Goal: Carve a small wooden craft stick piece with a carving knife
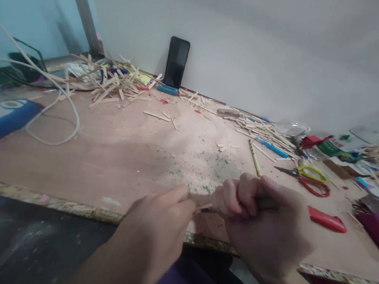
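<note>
Close to the table's front edge, my left hand [167, 218] is closed, its fingers pinched round the end of a thin pale wooden stick [198, 209]. The stick's short visible length spans the gap towards my right hand [262, 218], with a dark patch beside that hand. My right hand is a fist, thumb on top, wrapped round something dark that its fingers mostly hide. Beyond both hands, green shavings [206, 189] lie scattered on the wooden table [114, 141].
To the right lie scissors [313, 180], a red handle-like piece [327, 219], a patterned pencil [254, 158] and a blue pen [271, 147]. Wooden sticks [114, 84] are heaped at the back left. A phone [177, 61] leans on the wall. A white cable [77, 117] loops at left.
</note>
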`<state>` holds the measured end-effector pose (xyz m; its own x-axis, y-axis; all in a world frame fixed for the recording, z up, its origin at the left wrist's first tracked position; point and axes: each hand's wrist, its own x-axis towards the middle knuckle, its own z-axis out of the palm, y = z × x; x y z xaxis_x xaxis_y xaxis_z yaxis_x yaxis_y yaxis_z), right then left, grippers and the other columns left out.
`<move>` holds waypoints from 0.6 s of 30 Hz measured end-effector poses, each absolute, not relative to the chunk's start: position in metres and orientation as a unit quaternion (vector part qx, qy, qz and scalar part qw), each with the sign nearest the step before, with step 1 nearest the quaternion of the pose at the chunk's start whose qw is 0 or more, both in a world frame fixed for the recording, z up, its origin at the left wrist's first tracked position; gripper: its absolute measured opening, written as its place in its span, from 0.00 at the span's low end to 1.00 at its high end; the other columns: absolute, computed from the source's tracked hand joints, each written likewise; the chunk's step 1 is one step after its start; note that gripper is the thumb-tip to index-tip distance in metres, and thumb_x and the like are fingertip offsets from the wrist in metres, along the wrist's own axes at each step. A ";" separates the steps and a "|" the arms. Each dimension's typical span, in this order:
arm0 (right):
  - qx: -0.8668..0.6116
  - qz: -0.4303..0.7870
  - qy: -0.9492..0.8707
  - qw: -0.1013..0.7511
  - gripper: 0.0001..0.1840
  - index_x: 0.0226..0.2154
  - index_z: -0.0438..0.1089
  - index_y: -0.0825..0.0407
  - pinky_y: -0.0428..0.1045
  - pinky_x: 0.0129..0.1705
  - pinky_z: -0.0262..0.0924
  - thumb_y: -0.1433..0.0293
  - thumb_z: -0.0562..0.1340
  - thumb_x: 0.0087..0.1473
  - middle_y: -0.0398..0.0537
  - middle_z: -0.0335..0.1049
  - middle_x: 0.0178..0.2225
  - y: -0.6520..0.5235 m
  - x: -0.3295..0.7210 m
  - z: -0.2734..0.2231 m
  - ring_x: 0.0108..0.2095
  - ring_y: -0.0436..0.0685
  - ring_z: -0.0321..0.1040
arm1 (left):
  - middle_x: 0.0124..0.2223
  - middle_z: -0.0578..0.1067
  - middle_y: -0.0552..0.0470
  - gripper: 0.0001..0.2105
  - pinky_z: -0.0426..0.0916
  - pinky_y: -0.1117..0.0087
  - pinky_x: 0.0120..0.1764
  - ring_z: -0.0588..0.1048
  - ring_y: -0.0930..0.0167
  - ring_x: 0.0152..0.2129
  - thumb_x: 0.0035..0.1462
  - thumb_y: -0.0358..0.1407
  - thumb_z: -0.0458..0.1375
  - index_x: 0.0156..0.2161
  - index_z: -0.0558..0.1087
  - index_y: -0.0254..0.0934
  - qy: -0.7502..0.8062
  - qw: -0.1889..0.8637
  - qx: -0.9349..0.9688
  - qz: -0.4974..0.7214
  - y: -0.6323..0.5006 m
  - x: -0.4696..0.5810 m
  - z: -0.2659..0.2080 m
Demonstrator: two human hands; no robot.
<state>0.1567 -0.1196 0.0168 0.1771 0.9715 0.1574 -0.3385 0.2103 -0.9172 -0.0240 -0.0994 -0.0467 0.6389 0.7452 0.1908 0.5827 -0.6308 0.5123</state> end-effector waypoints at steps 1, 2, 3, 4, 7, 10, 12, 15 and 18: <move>-0.387 0.489 -0.422 0.658 0.37 0.15 0.52 0.47 0.45 0.21 0.50 0.53 0.73 0.60 0.34 0.43 0.15 -0.119 0.154 0.017 0.18 0.47 0.44 | 0.36 0.74 0.52 0.09 0.69 0.69 0.37 0.76 0.66 0.33 0.75 0.32 0.60 0.40 0.80 0.41 0.379 0.207 0.882 0.189 -0.099 -0.024 -0.046; -0.386 0.481 -0.431 0.659 0.37 0.14 0.52 0.47 0.45 0.21 0.48 0.54 0.72 0.61 0.33 0.43 0.15 -0.119 0.151 0.016 0.18 0.47 0.44 | 0.37 0.74 0.52 0.08 0.71 0.70 0.38 0.77 0.65 0.35 0.75 0.33 0.61 0.42 0.81 0.41 0.381 0.208 0.882 0.183 -0.099 -0.024 -0.045; -0.386 0.471 -0.433 0.665 0.36 0.14 0.53 0.46 0.46 0.21 0.46 0.55 0.72 0.62 0.32 0.43 0.15 -0.118 0.147 0.016 0.17 0.47 0.43 | 0.37 0.74 0.52 0.07 0.72 0.70 0.39 0.77 0.65 0.36 0.75 0.34 0.61 0.43 0.81 0.41 0.383 0.208 0.883 0.176 -0.099 -0.024 -0.044; -0.384 0.459 -0.430 0.676 0.35 0.14 0.54 0.45 0.46 0.21 0.46 0.56 0.72 0.62 0.31 0.44 0.14 -0.117 0.144 0.015 0.17 0.47 0.43 | 0.37 0.74 0.51 0.06 0.73 0.70 0.40 0.78 0.65 0.36 0.75 0.34 0.62 0.44 0.82 0.41 0.383 0.209 0.883 0.171 -0.099 -0.025 -0.043; -0.388 0.420 -0.397 0.717 0.35 0.16 0.54 0.44 0.45 0.19 0.45 0.55 0.73 0.63 0.28 0.44 0.15 -0.113 0.140 0.013 0.16 0.47 0.40 | 0.37 0.74 0.52 0.06 0.74 0.70 0.41 0.78 0.65 0.37 0.75 0.33 0.62 0.43 0.81 0.41 0.382 0.208 0.887 0.159 -0.099 -0.024 -0.040; -0.416 0.394 -0.371 0.731 0.39 0.18 0.52 0.44 0.45 0.17 0.43 0.46 0.70 0.69 0.28 0.44 0.15 -0.107 0.146 0.010 0.16 0.47 0.39 | 0.37 0.73 0.52 0.08 0.71 0.69 0.38 0.76 0.66 0.34 0.73 0.29 0.61 0.41 0.80 0.41 0.379 0.204 0.890 0.151 -0.098 -0.021 -0.040; -0.445 0.386 -0.377 0.715 0.37 0.22 0.59 0.45 0.45 0.19 0.47 0.43 0.69 0.73 0.29 0.50 0.18 -0.106 0.152 0.007 0.17 0.47 0.44 | 0.36 0.73 0.52 0.12 0.66 0.66 0.35 0.74 0.65 0.31 0.70 0.25 0.57 0.38 0.79 0.41 0.378 0.199 0.892 0.148 -0.097 -0.020 -0.039; -0.487 0.375 -0.406 0.676 0.28 0.32 0.69 0.47 0.46 0.24 0.55 0.46 0.71 0.75 0.32 0.61 0.25 -0.109 0.160 0.002 0.21 0.48 0.54 | 0.37 0.74 0.51 0.15 0.61 0.61 0.33 0.74 0.63 0.30 0.68 0.22 0.53 0.37 0.78 0.41 0.376 0.200 0.893 0.141 -0.096 -0.021 -0.036; -0.523 0.363 -0.442 0.632 0.25 0.34 0.72 0.48 0.48 0.27 0.58 0.47 0.73 0.72 0.34 0.64 0.27 -0.112 0.164 0.002 0.23 0.50 0.57 | 0.38 0.75 0.50 0.16 0.62 0.61 0.34 0.77 0.62 0.32 0.69 0.22 0.52 0.39 0.79 0.41 0.370 0.210 0.895 0.135 -0.096 -0.023 -0.031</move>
